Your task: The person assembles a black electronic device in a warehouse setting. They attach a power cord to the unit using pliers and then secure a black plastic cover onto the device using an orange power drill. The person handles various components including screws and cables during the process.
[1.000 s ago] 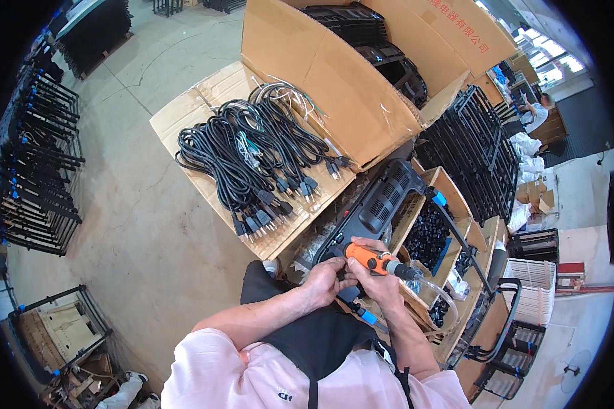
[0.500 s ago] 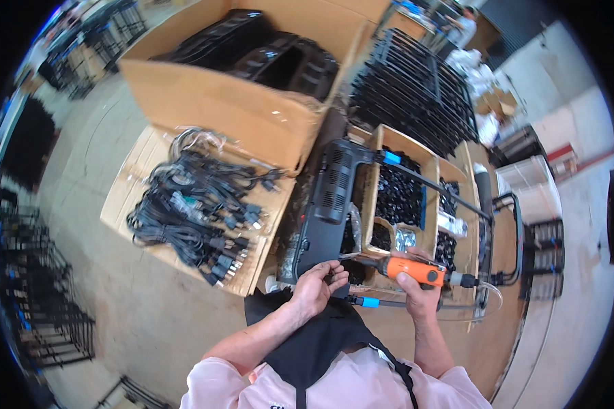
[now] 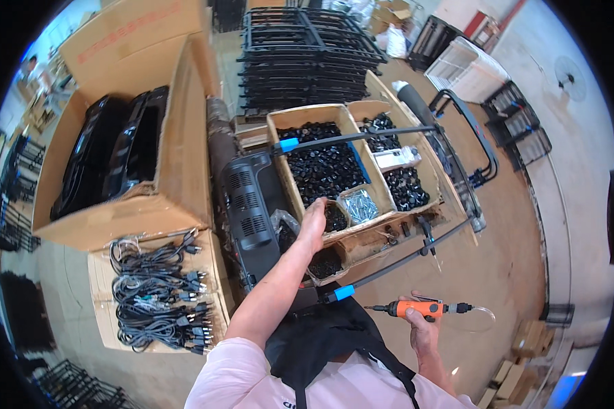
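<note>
My right hand (image 3: 424,327) is wrapped round an orange pneumatic screwdriver (image 3: 423,309), held level with its bit pointing left. A clear hose leaves its rear end. My left hand (image 3: 312,226) reaches forward to a small bin of tiny dark parts (image 3: 335,217); its fingertips are hard to make out at the rim. Under my left forearm lies a black machine with a vented cover (image 3: 247,198). From it a black tube frame (image 3: 389,260) with blue sleeves (image 3: 344,293) stretches right, across the parts boxes.
A wooden parts box (image 3: 273,136) holds black caps (image 3: 324,163) and bagged silver screws (image 3: 359,206). At left, bundled power cords (image 3: 158,300) lie on cardboard, below a big carton (image 3: 184,136) of black covers (image 3: 92,153). Black frames (image 3: 307,61) are stacked behind.
My left hand has left the screwdriver's tip and moved forward to the small bin. The screwdriver has drawn back from the machine, towards me. The whole view has turned to the right.
</note>
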